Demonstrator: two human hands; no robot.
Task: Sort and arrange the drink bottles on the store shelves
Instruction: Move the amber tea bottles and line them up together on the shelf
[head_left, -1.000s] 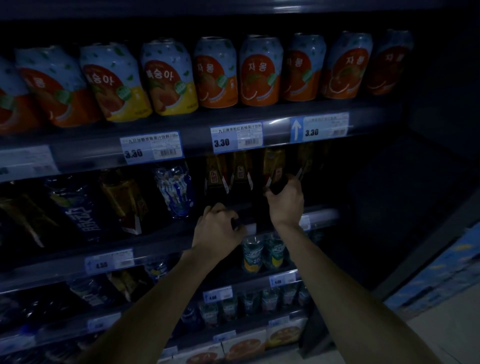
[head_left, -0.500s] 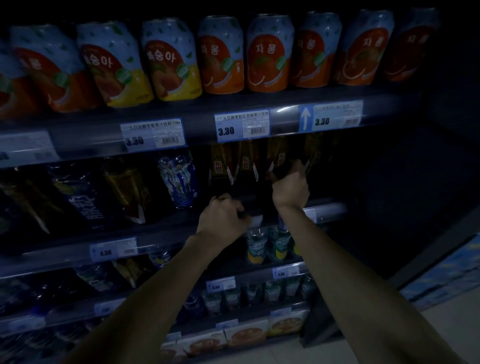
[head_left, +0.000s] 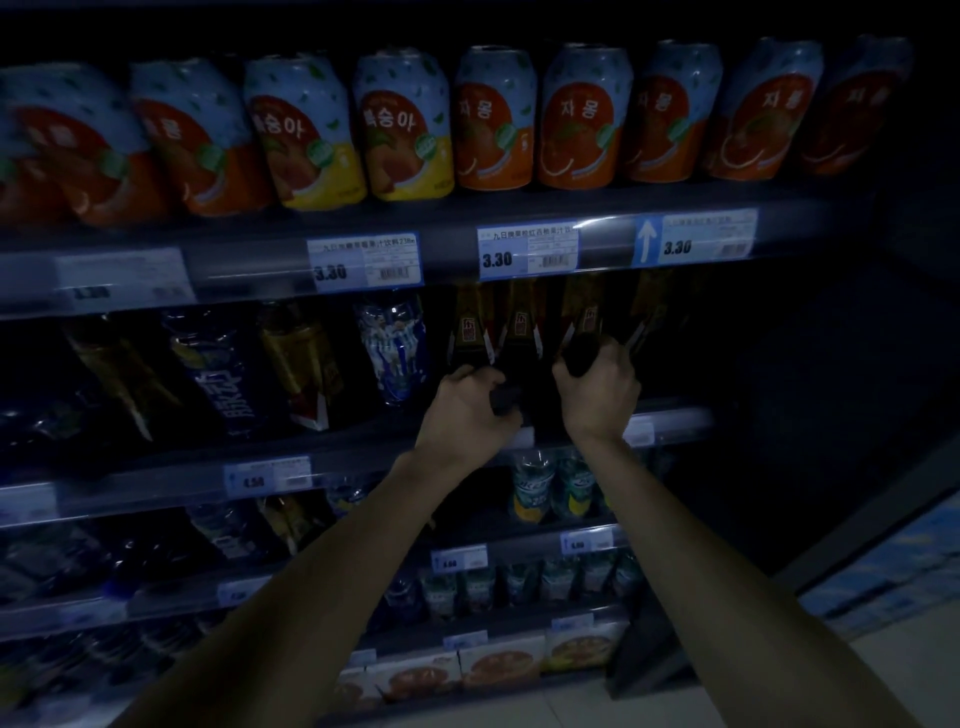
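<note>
1. Left hand (head_left: 470, 413): fingers curled tight around the dark lower body of a bottle (head_left: 521, 343) on the second shelf (head_left: 363, 457), second in the dark-bottle row.
2. Right hand (head_left: 597, 392): fingers wrapped closed around the next bottle to the right (head_left: 584, 325); its dark body shows above the fist.
3. Both gripped bottles sit in a row of dark bottles with gold-and-red labels, directly under the 3.30 price tag (head_left: 527, 253).
4. Lighting very dim; fingertip contact detail unreadable.
</note>
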